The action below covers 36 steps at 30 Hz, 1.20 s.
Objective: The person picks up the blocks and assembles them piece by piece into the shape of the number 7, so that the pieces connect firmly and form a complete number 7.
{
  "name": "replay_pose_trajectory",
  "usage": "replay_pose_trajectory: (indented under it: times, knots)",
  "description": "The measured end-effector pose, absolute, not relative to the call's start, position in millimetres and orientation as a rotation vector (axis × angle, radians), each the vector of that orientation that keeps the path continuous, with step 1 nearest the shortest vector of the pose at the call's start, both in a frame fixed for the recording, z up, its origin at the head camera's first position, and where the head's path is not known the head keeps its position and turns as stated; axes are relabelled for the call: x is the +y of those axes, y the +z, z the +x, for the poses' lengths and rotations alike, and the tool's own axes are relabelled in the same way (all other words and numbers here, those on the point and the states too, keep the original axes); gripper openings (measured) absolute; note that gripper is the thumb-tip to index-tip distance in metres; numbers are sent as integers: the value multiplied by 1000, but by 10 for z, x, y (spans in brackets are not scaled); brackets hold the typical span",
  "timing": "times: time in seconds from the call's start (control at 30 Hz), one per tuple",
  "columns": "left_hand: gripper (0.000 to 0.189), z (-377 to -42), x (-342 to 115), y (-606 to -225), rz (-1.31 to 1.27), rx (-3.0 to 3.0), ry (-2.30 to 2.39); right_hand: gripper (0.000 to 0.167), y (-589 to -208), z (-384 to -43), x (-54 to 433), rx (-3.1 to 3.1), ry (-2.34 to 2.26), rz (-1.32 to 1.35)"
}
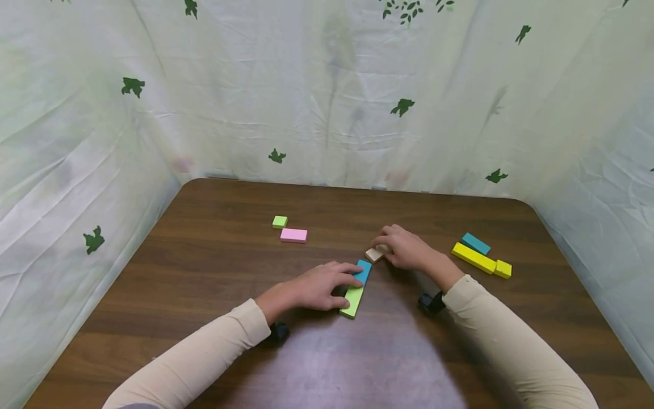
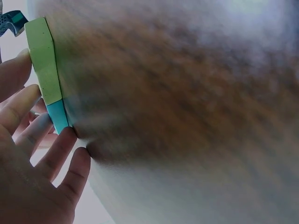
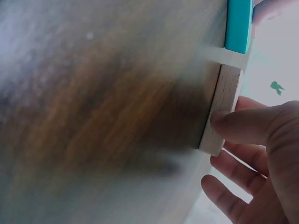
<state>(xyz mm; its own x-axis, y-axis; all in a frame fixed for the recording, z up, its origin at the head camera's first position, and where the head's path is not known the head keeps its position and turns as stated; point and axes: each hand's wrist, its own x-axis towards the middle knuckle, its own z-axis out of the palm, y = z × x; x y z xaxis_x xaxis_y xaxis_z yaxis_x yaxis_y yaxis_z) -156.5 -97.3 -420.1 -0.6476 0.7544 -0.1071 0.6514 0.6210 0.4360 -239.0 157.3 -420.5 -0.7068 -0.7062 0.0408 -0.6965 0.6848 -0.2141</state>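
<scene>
Two blocks, one blue (image 1: 364, 268) and one lime green (image 1: 352, 301), lie end to end on a wood-grain table (image 1: 398, 346) beneath a person's left hand (image 1: 318, 286), its fingers spread and touching them. Just beyond the blue end, a plain wooden block (image 1: 374, 255) is pinched between the thumb and fingers of the right hand (image 1: 407, 250); a gap separates it from the pair. By appearances, one join is made, with the wooden piece not yet touching it. Five others lie unheld: a small green block (image 1: 279, 222) beside a pink one (image 1: 293, 236) at left; a long yellow bar (image 1: 473, 258), a yellow cube (image 1: 503, 268) and a second blue block (image 1: 476, 243) at right. No container shows.
</scene>
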Motion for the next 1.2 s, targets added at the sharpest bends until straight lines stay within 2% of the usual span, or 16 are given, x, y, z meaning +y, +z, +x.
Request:
replay_pose_trajectory:
  times: [0.2,0.43,1.0,1.2]
  knots:
    - [45,-1568,-967,-4212,1147,2566,527,37,-4231,-2405,1555,2819,-394,-1227]
    - [45,-1561,-959,-4201,1160,2573,526,31,-4220,-2424,1563,2809,-459,-1139]
    - [45,-1556,-961,-4193,1169,2580,512,30,-4275,-2468,1495,2757,-560,-1288]
    - [54,-1563,-944,-4171,1143,2576,500,33,-4290,-2463,1465,2742,-598,-1320]
